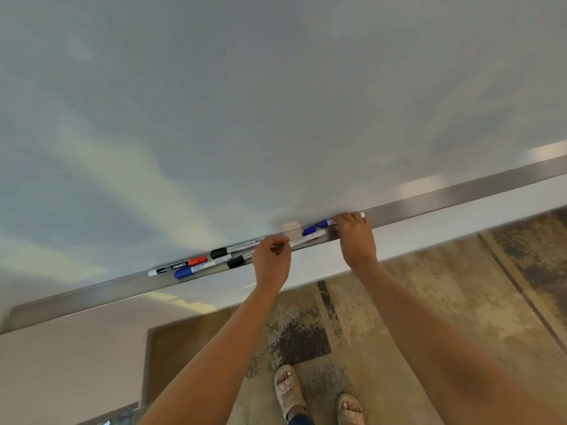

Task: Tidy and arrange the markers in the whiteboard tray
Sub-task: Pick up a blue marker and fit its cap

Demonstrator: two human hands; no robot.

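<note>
Head view, looking down at a whiteboard and its metal tray, which runs from 8 o'clock to 2 o'clock across the view. Six markers are countable in the tray: one red-capped marker, three blue-capped and two black-capped. Left group, four markers: the red-capped one, a blue-capped marker just beside it, a black-capped marker against the board, and a second black-capped marker partly hidden by the left hand. Right group, two markers: a blue-capped marker and another blue-capped marker. The left hand is curled, fingertips pinching a thin green object; what it is cannot be told. The right hand is closed over the barrel of the rightmost blue-capped marker. Two sandalled feet stand on a patterned carpet at 6 o'clock.
</note>
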